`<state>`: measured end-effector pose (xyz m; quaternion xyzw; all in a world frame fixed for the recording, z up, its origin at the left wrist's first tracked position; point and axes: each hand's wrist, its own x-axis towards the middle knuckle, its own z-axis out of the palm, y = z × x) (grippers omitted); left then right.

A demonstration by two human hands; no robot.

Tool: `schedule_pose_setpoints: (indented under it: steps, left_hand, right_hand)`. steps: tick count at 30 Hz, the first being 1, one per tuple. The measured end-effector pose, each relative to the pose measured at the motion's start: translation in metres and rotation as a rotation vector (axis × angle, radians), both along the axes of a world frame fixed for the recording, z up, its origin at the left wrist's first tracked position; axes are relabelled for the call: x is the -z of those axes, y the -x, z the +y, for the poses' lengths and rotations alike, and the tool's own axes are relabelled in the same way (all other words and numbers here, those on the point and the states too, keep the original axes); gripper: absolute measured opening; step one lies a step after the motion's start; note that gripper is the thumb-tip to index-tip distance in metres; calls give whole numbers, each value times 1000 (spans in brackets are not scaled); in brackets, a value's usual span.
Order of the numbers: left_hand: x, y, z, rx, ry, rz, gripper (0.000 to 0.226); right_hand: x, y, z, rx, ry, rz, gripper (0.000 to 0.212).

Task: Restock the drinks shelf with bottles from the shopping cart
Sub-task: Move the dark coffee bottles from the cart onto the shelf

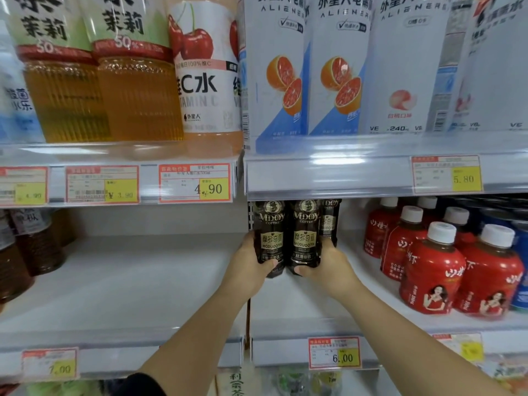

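Two dark MDOY coffee bottles stand side by side on the white middle shelf [300, 304], near its left end. My left hand [251, 270] wraps the left coffee bottle [270, 232]. My right hand [328, 267] wraps the right coffee bottle [305, 232]. Both thumbs press on the bottles' lower fronts. A third coffee bottle [331, 221] stands behind, partly hidden by my right hand. The shopping cart is out of view.
Several red bottles with white caps [434, 270] stand to the right on the same shelf. Brown tea bottles [34, 244] sit far left, across bare white shelf [128, 281]. The upper shelf edge [328, 172] with price tags hangs just above the coffee bottles.
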<state>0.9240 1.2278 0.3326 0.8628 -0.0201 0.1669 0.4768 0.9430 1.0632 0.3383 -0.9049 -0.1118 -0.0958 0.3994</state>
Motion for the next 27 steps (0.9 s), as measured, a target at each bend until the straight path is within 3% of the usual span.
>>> schedule_pose_setpoints:
  steps: [3, 6, 10, 13, 20, 27]
  left_hand:
    - [-5, 15, 1, -1, -19, -40, 60]
    - [-6, 51, 13, -50, -110, -180, 56]
    - [17, 117, 52, -77, -186, -346, 33]
    - [47, 171, 99, -136, -226, -364, 26]
    - [156, 310, 238, -445, -158, 56, 30]
    - [265, 447, 358, -743, -49, 431, 23]
  right_hand:
    - [-3, 24, -4, 44, -71, -124, 60]
    - [1, 62, 0, 83, 1, -348, 46]
    - [18, 115, 42, -199, 51, -466, 16]
    - [37, 151, 97, -432, 60, -419, 19]
    - [130, 217, 256, -748, 150, -103, 16]
    - [243, 286, 410, -906, 323, 198, 15]
